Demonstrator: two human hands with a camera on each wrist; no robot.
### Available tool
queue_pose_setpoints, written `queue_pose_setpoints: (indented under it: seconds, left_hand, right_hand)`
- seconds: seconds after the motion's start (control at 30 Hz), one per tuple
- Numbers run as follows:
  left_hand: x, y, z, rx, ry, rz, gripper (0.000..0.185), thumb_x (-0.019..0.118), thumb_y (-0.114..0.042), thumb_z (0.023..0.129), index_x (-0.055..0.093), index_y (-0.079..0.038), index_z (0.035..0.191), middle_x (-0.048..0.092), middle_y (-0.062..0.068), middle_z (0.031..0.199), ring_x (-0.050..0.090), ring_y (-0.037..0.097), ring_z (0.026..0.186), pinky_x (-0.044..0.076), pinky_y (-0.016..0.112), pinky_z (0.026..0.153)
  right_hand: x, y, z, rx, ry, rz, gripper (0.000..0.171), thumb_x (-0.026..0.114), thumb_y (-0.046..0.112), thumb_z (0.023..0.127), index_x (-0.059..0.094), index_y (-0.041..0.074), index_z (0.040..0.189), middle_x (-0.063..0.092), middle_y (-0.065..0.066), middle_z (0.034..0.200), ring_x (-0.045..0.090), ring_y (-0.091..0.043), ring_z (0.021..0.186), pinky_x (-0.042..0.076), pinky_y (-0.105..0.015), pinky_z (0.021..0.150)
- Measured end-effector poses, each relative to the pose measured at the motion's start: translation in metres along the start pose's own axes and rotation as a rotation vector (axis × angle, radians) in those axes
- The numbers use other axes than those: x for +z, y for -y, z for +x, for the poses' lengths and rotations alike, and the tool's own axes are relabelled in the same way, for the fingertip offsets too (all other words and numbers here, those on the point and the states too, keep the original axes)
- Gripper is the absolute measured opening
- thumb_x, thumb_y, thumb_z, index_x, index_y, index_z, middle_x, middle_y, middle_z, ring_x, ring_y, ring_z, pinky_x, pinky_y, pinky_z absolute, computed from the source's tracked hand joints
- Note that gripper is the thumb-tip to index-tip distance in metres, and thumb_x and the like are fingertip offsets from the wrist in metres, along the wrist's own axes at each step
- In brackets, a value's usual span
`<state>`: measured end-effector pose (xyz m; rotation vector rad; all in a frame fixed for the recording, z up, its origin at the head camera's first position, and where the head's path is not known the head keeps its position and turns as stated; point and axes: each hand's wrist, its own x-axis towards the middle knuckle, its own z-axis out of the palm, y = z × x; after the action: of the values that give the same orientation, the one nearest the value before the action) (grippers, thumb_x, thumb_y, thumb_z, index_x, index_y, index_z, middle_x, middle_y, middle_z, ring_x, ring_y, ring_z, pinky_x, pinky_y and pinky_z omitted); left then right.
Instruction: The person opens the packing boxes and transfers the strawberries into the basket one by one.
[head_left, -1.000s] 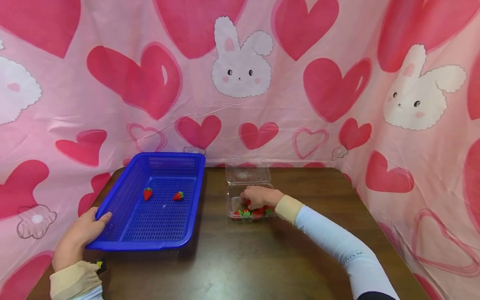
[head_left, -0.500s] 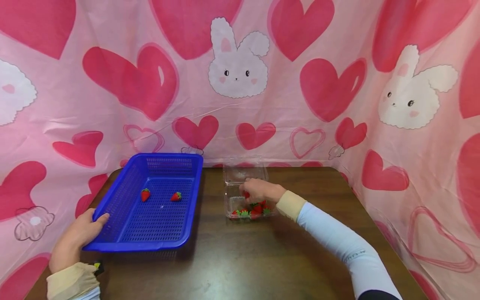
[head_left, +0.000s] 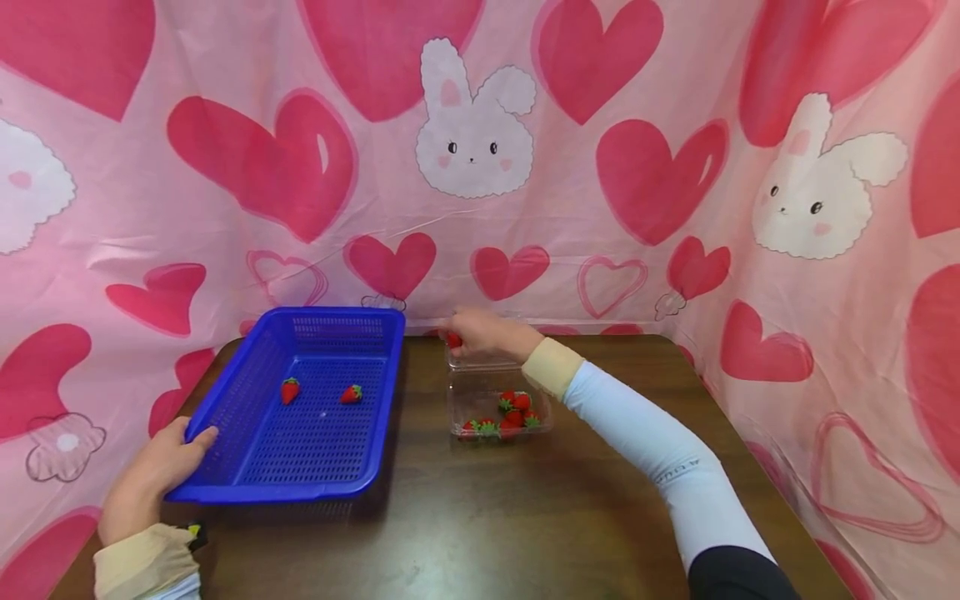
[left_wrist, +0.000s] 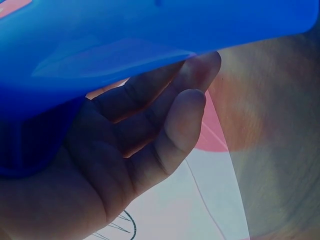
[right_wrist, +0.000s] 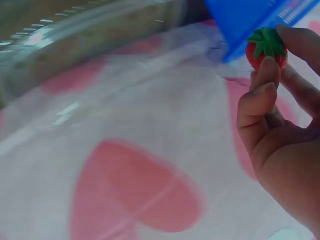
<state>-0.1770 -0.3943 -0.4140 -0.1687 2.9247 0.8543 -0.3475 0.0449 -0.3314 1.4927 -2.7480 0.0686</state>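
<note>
The right hand (head_left: 487, 336) pinches a strawberry (right_wrist: 266, 48) at its fingertips, carrying it; next probably the basket (head_left: 225, 417), whose rim the left hand (head_left: 153, 475) clasps.

Both hands are bare. The right hand (head_left: 487, 333) comes out of a beige cuff (head_left: 551, 367) on a long pale blue-white sleeve (head_left: 652, 454) with small dark lettering, over dark fabric near the shoulder. The left hand (head_left: 153, 475) has a matching beige cuff (head_left: 142, 562).
</note>
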Motion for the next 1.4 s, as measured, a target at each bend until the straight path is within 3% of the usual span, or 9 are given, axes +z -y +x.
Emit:
queue_pose_setpoints:
  seconds: [0.43, 0.6, 0.8, 1.07, 1.2, 1.4]
  left_hand:
    - [-0.001, -0.001, 0.001, 0.01, -0.021, -0.012, 0.045, 0.039, -0.026, 0.103, 0.042, 0.018, 0.115, 0.06, 0.025, 0.086, 0.06, 0.032, 0.078, 0.045, 0.035, 0.067]
    - [-0.002, -0.001, 0.001, 0.025, -0.023, -0.011, 0.048, 0.04, -0.025, 0.103, 0.04, 0.02, 0.119, 0.06, 0.028, 0.089, 0.06, 0.034, 0.08, 0.048, 0.042, 0.071]
    - [-0.002, 0.0, 0.0, 0.021, -0.033, -0.001, 0.05, 0.039, -0.028, 0.104, 0.04, 0.02, 0.119, 0.057, 0.033, 0.095, 0.057, 0.043, 0.085, 0.045, 0.056, 0.081]
    - [-0.001, 0.001, -0.003, 0.0, -0.018, -0.006, 0.049, 0.039, -0.027, 0.104, 0.04, 0.02, 0.119, 0.057, 0.032, 0.095, 0.057, 0.042, 0.085, 0.046, 0.054, 0.08]
    - [0.0, 0.0, -0.003, 0.002, -0.02, -0.014, 0.048, 0.039, -0.027, 0.104, 0.04, 0.019, 0.119, 0.058, 0.028, 0.092, 0.059, 0.037, 0.083, 0.047, 0.045, 0.075]
    - [-0.001, -0.002, -0.002, 0.005, -0.024, -0.029, 0.048, 0.039, -0.027, 0.104, 0.041, 0.019, 0.119, 0.06, 0.026, 0.089, 0.06, 0.034, 0.081, 0.046, 0.037, 0.07]
  right_hand:
    - [-0.033, 0.049, 0.074, -0.016, -0.007, 0.004, 0.03, 0.069, 0.03, 0.09, 0.066, 0.011, 0.113, 0.063, -0.007, 0.096, 0.054, -0.021, 0.095, 0.045, -0.031, 0.082]
    - [-0.038, 0.067, 0.097, -0.029, 0.006, 0.005, 0.029, 0.068, 0.032, 0.09, 0.065, 0.013, 0.112, 0.062, -0.005, 0.097, 0.054, -0.019, 0.098, 0.046, -0.03, 0.083]
    - [-0.036, 0.09, 0.128, -0.058, 0.01, -0.01, 0.027, 0.069, 0.031, 0.089, 0.067, 0.012, 0.109, 0.061, -0.002, 0.097, 0.055, -0.017, 0.098, 0.044, -0.028, 0.088]
    - [-0.014, 0.114, 0.169, -0.073, 0.089, -0.012, 0.021, 0.064, 0.028, 0.091, 0.066, 0.012, 0.106, 0.062, 0.004, 0.095, 0.054, -0.011, 0.089, 0.045, -0.022, 0.079]
    - [-0.005, 0.125, 0.18, -0.022, 0.103, 0.016, 0.018, 0.064, 0.028, 0.091, 0.065, 0.014, 0.103, 0.06, 0.006, 0.091, 0.054, -0.01, 0.084, 0.044, -0.022, 0.073]
    - [0.008, 0.148, 0.195, 0.145, 0.133, 0.063, 0.012, 0.067, 0.03, 0.09, 0.059, 0.022, 0.092, 0.056, 0.009, 0.087, 0.053, -0.008, 0.08, 0.043, -0.024, 0.067]
